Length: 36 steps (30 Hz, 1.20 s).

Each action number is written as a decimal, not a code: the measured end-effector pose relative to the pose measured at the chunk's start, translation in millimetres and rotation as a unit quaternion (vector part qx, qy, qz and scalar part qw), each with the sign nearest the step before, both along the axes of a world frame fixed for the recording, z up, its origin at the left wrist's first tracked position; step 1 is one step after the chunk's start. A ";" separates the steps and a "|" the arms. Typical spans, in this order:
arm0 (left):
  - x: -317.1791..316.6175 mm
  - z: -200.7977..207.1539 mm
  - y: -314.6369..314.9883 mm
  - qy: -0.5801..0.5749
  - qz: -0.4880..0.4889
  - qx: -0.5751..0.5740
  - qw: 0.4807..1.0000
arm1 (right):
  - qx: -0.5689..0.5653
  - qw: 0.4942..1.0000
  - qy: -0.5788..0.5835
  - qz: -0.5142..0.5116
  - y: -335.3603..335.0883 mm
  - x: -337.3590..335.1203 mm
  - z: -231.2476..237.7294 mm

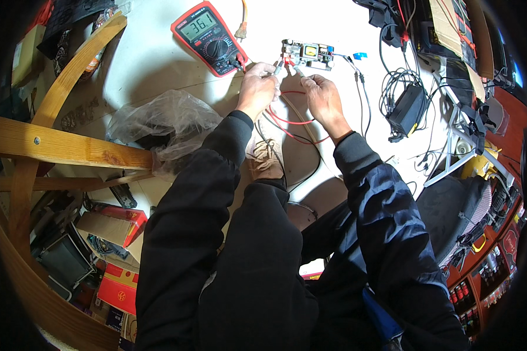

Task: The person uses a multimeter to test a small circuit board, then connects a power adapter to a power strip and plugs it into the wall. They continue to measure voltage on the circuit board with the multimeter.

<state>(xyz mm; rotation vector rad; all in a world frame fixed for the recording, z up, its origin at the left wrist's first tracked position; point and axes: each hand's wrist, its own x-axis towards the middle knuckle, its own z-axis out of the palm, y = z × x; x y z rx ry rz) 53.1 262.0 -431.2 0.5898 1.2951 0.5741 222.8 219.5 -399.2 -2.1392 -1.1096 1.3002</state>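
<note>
A red multimeter (206, 38) with a lit display and a dark dial lies at the top, left of a small circuit board (325, 54) with a yellow component in its middle. My left hand (257, 90) is closed on a test probe (279, 68), its tip at the board's near left edge. From the other side my right hand (323, 98) pinches a second probe (299, 71), also angled toward that edge. Whether the tips touch the contacts is too small to tell. Red and black leads (295, 124) loop below my hands.
A crumpled clear plastic bag (164, 120) lies left of my left arm, beside a wooden frame (70, 143). At right sits a black power adapter (406, 110) with coiled cable. An orange cable with a plug (242, 29) lies beside the meter. My shoe (266, 149) is below my hands.
</note>
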 end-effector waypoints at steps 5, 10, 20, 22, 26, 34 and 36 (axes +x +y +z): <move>-0.3 -2.3 -0.1 -0.003 0.001 -0.001 1.000 | 0.000 1.000 -0.007 0.004 0.5 -0.5 0.2; -0.5 -0.8 0.4 -0.008 0.002 0.000 1.000 | 0.010 1.000 -0.008 0.007 0.0 -0.1 0.5; -0.7 6.2 1.6 0.011 -0.012 -0.001 1.000 | 0.001 1.000 -0.014 0.008 0.4 0.3 0.1; -0.6 7.4 1.6 0.014 -0.022 -0.003 1.000 | 0.003 1.000 -0.010 0.005 -0.1 0.4 -1.3; -0.4 8.3 0.0 0.010 -0.013 -0.001 1.000 | 0.007 1.000 0.021 -0.022 -2.9 0.0 -1.3; -2.8 45.5 -48.0 -0.057 0.063 -0.020 0.996 | -0.026 0.965 0.187 -0.184 -50.3 -16.5 56.3; 1.0 60.4 -63.1 -0.089 0.082 -0.037 0.992 | -0.026 0.960 0.215 -0.178 -62.9 -26.5 72.1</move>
